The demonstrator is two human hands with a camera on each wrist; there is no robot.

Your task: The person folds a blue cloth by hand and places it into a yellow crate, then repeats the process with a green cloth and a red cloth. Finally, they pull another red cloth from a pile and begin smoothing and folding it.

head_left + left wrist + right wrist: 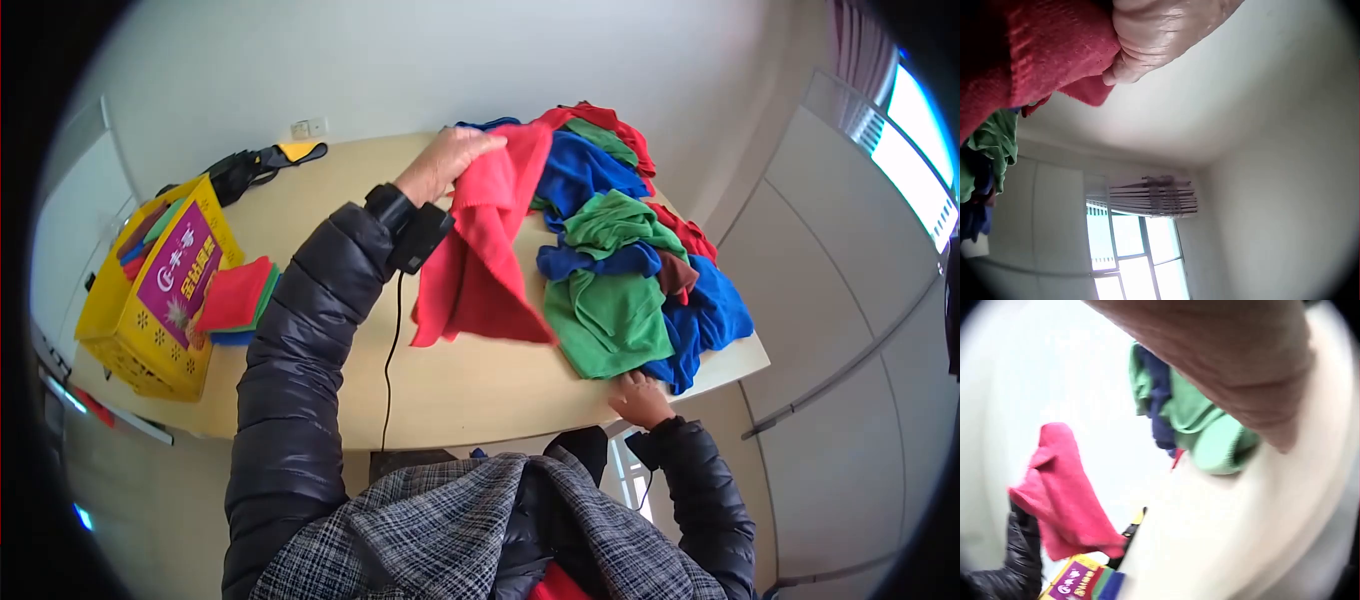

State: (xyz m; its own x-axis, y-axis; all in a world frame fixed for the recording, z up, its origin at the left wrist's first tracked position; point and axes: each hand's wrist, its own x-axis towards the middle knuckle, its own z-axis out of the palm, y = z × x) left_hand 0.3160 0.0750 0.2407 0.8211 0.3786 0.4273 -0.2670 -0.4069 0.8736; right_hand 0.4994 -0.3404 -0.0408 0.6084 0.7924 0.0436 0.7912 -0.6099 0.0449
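Observation:
My left hand point(452, 160) grips a red cloth point(490, 240) by its upper edge, and the cloth hangs creased over the table. The left wrist view shows the thumb side of that hand against the red fabric point(1060, 50). At the table's front edge, my right hand point(642, 400) rests beside the lower end of a green cloth point(610, 325), its fingers near the hem and holding nothing visible. Behind and around it lies a loose heap of crumpled cloths, among them a blue one point(590, 175), another blue one point(710, 315) and a brown one point(677, 275).
On the table's left stands a yellow basket point(150, 345) with folded cloths inside. A small folded stack, red cloth point(238, 295) uppermost, lies against its right side. Behind is a black and yellow item point(250, 170). A black cable point(390, 370) runs down from the left wrist.

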